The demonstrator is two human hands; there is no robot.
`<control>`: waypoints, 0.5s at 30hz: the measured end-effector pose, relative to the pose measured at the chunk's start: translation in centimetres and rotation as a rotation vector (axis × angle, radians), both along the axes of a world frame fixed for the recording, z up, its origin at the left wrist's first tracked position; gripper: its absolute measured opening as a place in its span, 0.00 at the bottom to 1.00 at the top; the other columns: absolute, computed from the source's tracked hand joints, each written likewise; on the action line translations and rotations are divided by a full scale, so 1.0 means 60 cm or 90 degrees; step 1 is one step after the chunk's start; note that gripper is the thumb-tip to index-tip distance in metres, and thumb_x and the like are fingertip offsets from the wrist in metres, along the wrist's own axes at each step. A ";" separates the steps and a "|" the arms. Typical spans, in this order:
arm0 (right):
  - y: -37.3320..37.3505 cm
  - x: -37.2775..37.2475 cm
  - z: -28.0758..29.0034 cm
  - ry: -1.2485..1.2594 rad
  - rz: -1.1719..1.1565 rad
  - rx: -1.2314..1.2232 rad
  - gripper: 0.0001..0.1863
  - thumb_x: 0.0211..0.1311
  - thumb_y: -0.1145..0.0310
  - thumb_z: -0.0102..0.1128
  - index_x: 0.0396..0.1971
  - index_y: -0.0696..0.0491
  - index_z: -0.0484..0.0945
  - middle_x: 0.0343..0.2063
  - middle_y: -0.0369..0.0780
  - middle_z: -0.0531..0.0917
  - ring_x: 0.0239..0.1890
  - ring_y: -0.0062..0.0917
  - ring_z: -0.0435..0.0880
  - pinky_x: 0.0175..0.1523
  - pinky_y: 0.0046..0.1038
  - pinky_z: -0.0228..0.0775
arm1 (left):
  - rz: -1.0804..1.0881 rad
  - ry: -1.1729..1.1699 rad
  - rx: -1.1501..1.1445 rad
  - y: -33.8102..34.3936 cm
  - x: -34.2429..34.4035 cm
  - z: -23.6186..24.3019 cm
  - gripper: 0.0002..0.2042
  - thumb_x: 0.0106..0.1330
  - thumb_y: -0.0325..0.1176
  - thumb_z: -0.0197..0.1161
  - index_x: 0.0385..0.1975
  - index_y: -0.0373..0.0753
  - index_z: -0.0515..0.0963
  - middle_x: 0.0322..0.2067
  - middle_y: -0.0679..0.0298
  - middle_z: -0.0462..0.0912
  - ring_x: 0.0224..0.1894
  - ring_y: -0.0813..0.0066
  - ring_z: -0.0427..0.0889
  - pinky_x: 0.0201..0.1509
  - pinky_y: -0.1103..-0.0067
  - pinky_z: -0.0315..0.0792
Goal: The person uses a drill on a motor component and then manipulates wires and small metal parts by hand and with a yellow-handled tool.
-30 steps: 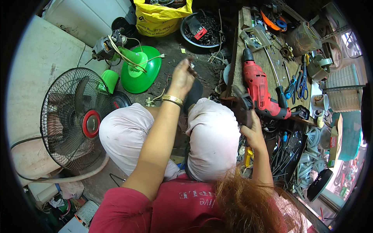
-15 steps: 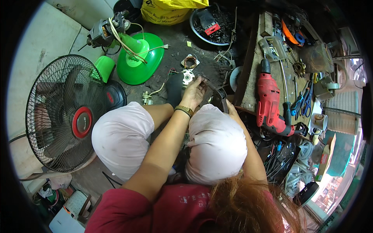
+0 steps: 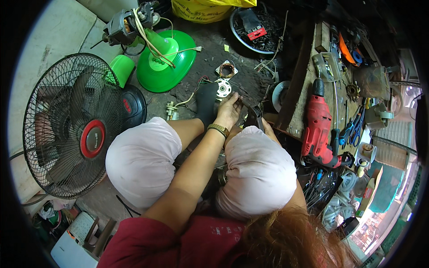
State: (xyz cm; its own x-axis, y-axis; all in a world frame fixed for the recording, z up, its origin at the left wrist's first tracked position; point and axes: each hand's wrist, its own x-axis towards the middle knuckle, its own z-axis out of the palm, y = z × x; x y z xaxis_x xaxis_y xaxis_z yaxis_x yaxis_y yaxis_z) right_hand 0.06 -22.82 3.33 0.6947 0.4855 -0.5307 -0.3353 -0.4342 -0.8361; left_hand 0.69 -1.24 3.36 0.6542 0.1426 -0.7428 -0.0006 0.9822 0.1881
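My left hand (image 3: pixel 228 110) reaches between my knees, fingers curled on a thin dark piece at the tip of a dark metal tool (image 3: pixel 254 115); exactly what they pinch is too small to tell. My right hand (image 3: pixel 267 127), partly hidden by the pale-covered right knee (image 3: pixel 254 174), is closed on that tool. Just beyond my left hand lie a white round motor plate (image 3: pixel 223 88) and a copper-wound motor stator (image 3: pixel 226 69) on the dark floor, beside my dark-socked foot (image 3: pixel 205 100).
A black fan (image 3: pixel 62 129) stands left, a green base with motor (image 3: pixel 183 67) behind it. A basin of screws (image 3: pixel 252 40) and yellow sack (image 3: pixel 201 11) are farther back. The right bench (image 3: pixel 301 89) holds a red drill (image 3: pixel 319 120), scissors and several tools.
My hands have come together low between the knees: the left moved down and right, the right moved forward and left with the dark tool. The view shifted, uncovering the motor parts.
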 end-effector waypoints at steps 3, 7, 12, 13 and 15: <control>-0.002 0.002 0.000 0.001 -0.010 0.011 0.42 0.55 0.72 0.65 0.68 0.60 0.53 0.68 0.49 0.58 0.71 0.33 0.53 0.72 0.27 0.43 | -0.005 0.013 -0.002 -0.007 0.003 0.003 0.07 0.64 0.26 0.63 0.38 0.44 0.74 0.34 0.69 0.79 0.40 0.73 0.79 0.53 0.72 0.73; 0.001 0.005 -0.004 0.000 -0.006 0.023 0.42 0.55 0.72 0.65 0.68 0.59 0.54 0.67 0.49 0.59 0.70 0.32 0.54 0.71 0.27 0.44 | -0.002 0.014 -0.017 -0.004 -0.001 -0.019 0.07 0.64 0.26 0.63 0.38 0.45 0.74 0.33 0.70 0.80 0.39 0.74 0.79 0.52 0.73 0.72; 0.003 0.003 -0.002 -0.001 -0.005 0.013 0.41 0.54 0.73 0.65 0.67 0.59 0.55 0.65 0.48 0.60 0.68 0.32 0.56 0.70 0.27 0.46 | -0.003 0.021 -0.015 -0.006 -0.002 -0.019 0.06 0.64 0.25 0.62 0.37 0.44 0.74 0.32 0.69 0.79 0.39 0.73 0.79 0.52 0.73 0.73; 0.004 0.003 -0.002 -0.003 -0.004 0.013 0.41 0.54 0.73 0.65 0.67 0.59 0.55 0.65 0.48 0.61 0.68 0.31 0.56 0.70 0.27 0.46 | -0.002 0.018 -0.015 -0.005 -0.003 -0.018 0.06 0.64 0.25 0.62 0.37 0.44 0.74 0.32 0.69 0.79 0.39 0.73 0.79 0.52 0.73 0.74; 0.005 0.003 -0.001 -0.004 -0.003 0.013 0.41 0.54 0.73 0.65 0.67 0.59 0.55 0.65 0.47 0.61 0.67 0.31 0.57 0.69 0.27 0.47 | -0.004 0.023 -0.008 -0.004 -0.005 -0.016 0.06 0.64 0.25 0.62 0.37 0.44 0.74 0.32 0.69 0.79 0.39 0.74 0.79 0.52 0.73 0.74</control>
